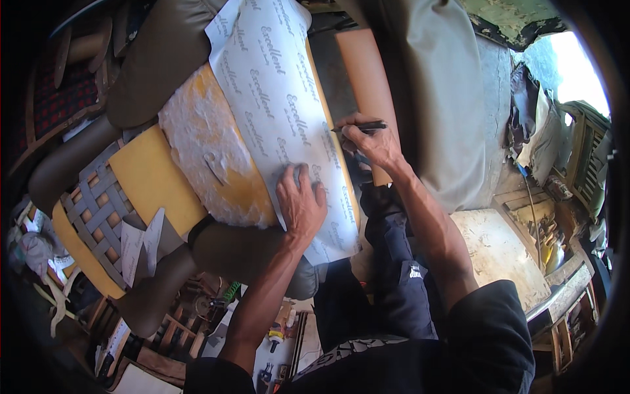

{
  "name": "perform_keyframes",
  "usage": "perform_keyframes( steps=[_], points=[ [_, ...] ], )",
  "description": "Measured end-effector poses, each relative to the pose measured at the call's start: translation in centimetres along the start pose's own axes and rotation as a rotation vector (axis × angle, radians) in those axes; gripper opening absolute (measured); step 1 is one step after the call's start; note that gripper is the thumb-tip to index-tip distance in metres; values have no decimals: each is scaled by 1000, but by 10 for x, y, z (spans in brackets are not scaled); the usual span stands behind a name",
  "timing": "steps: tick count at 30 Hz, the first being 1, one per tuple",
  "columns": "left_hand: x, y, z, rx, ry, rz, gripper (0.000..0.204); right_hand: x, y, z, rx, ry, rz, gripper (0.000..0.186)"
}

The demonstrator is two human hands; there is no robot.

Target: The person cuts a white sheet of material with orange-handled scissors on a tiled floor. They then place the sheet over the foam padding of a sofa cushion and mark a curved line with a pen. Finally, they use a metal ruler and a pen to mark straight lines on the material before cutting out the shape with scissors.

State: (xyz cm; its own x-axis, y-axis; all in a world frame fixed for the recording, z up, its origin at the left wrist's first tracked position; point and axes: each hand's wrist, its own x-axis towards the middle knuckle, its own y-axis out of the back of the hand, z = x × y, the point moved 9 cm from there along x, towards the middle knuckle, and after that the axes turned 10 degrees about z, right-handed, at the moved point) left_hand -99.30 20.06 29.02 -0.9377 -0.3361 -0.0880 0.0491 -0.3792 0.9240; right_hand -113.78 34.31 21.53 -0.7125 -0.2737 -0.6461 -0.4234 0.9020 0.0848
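My left hand [302,203] rests with fingers apart on a white sheet printed with grey lettering [275,92]. The sheet lies along yellow foam with whitish fluffy padding [210,157], whose bare part shows to its left. My right hand [371,144] grips a black pen [374,125] at the sheet's right edge, where a narrow yellow strip shows; whether the tip touches cannot be told. Just beyond this hand is a curved tan panel [357,72], partly behind my fingers and forearm.
Brown padded upholstery [157,59] surrounds a seat with woven grey webbing [95,203], yellow foam [157,180] and offcuts. Grey draped material [446,98] hangs at right, above a worn pale board [499,256]. Wooden frames and a yellow tool [275,338] lie lower down, near my legs.
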Motion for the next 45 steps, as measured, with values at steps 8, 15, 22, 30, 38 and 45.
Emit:
perform_keyframes(
  steps=[8,15,22,30,38,45],
  points=[
    [-186,28,39,-358,203,-185,23,-145,-24,49,79,27,-55,28],
    [-218,66,27,-331,97,-13,23,-193,-65,60,-76,118,16,29],
    [-196,85,-17,-32,188,57,51,-236,-42,65,-442,288,293,34],
    [-79,21,-109,-103,519,257,44,-166,3,125,-473,-15,275,49],
    [38,-9,-122,114,792,300,43,-14,-38,45,-332,90,229,54],
    [43,-35,-153,-284,934,279,37,15,-38,37,-19,-53,161,43]
  ],
)
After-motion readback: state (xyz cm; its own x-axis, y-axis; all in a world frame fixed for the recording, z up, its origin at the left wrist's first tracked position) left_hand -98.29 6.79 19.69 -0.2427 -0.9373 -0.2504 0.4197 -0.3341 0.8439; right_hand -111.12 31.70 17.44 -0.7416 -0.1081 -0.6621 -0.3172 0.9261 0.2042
